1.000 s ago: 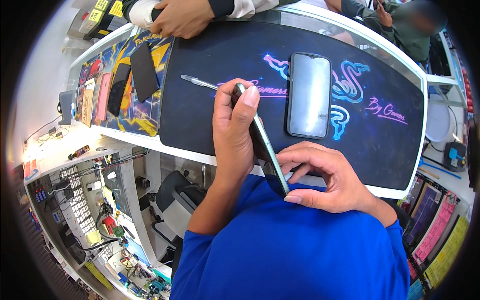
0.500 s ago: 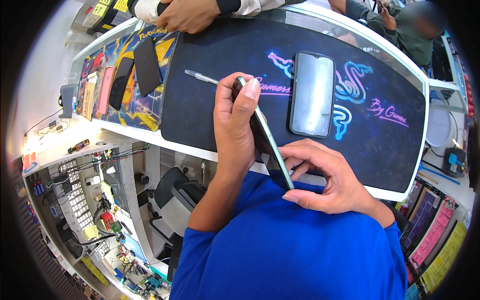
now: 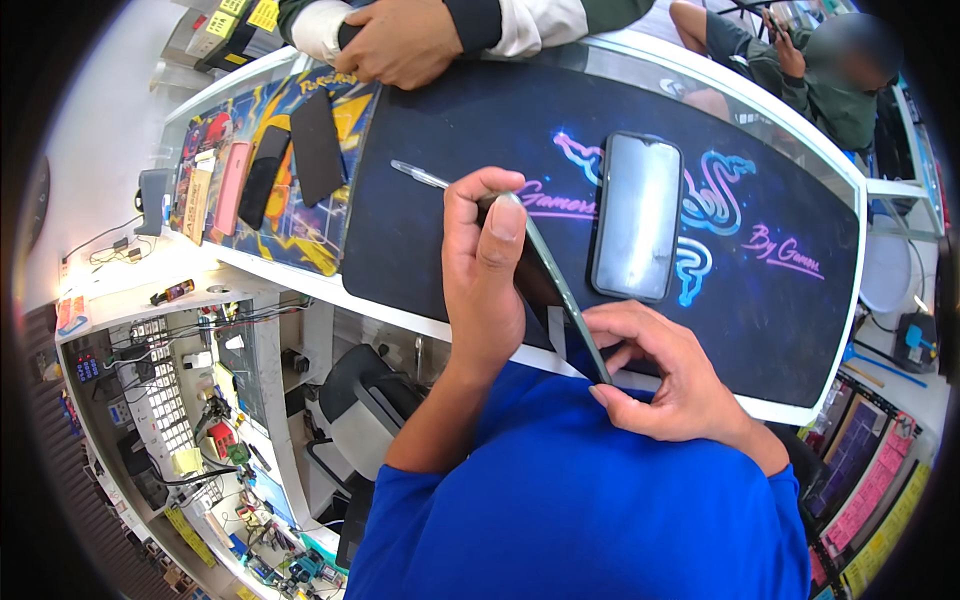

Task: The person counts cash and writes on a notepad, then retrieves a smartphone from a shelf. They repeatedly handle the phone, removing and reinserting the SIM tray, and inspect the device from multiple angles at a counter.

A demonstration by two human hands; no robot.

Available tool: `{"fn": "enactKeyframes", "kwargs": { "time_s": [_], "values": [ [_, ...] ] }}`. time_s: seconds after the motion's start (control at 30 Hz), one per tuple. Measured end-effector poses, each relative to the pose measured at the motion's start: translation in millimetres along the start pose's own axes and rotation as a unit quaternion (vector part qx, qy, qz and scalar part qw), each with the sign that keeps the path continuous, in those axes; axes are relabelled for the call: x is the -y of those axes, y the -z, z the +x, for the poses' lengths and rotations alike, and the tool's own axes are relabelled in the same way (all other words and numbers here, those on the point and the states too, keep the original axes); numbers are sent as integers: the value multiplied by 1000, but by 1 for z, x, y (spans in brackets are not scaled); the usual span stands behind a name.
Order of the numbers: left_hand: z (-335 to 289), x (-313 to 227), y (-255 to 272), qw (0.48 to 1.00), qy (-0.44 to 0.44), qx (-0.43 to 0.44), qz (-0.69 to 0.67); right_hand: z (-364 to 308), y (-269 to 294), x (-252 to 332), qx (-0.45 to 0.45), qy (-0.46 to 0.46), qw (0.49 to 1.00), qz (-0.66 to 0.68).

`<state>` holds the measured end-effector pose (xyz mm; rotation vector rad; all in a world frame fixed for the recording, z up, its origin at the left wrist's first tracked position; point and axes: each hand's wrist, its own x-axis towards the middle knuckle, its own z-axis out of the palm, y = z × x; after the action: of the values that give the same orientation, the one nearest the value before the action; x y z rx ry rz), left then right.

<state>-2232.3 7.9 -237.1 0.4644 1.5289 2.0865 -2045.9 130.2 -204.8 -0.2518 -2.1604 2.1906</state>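
Note:
A dark smartphone [image 3: 562, 285] with a greenish edge is held on a slant in front of my chest, its narrow side turned up. My left hand [image 3: 484, 270] grips its upper end, thumb along the edge and fingers behind. At the lower end my right hand [image 3: 665, 375] pinches the corner between thumb and fingers. Most of the phone's faces are turned away; a strip of dark glass shows on its left. Another smartphone [image 3: 637, 220] in a black case lies on the black mat [image 3: 480, 110], its pale screen reflecting light. A clear pen [image 3: 418, 174] lies left of my left hand.
On a colourful mat [image 3: 310, 245] at the left lie a dark flat slab [image 3: 317, 150], a black case [image 3: 264, 178] and a pink case [image 3: 232, 187]. Another person's folded hands [image 3: 405, 45] rest at the counter's far edge. A chair [image 3: 355, 385] stands at lower left beside a cluttered workbench.
The whole view has shifted, so the counter sits slightly lower and further right. The held phone has turned a little, showing more of its dark glass. Both hands keep their hold.

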Motion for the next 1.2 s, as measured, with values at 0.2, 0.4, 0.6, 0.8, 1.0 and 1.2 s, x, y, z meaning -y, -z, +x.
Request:
{"fn": "enactKeyframes", "kwargs": {
  "time_s": [0.2, 0.4, 0.6, 0.8, 1.0, 1.2],
  "values": [
    [0, -6, 3, 999, -45, 18, 13, 1, -1, 1, -19, 11, 999, -34],
    [-9, -8, -11, 995, -45, 15, 89, 4, -2, 0, -66, -4, 992, -105],
    [-14, -34, -39, 988, 57, 113, -89, -1, 6, -18, -45, -132, 931, 336],
    [-15, -15, -41, 960, 120, 242, -80, -3, 7, -30, -15, -94, 807, 583],
    [-24, -6, -43, 937, 142, 292, -133, 1, 5, -32, -18, -98, 845, 525],
    [-32, -18, -6, 929, 104, 160, -316, -5, -9, -31, 61, -121, 960, 247]
  ]
}}
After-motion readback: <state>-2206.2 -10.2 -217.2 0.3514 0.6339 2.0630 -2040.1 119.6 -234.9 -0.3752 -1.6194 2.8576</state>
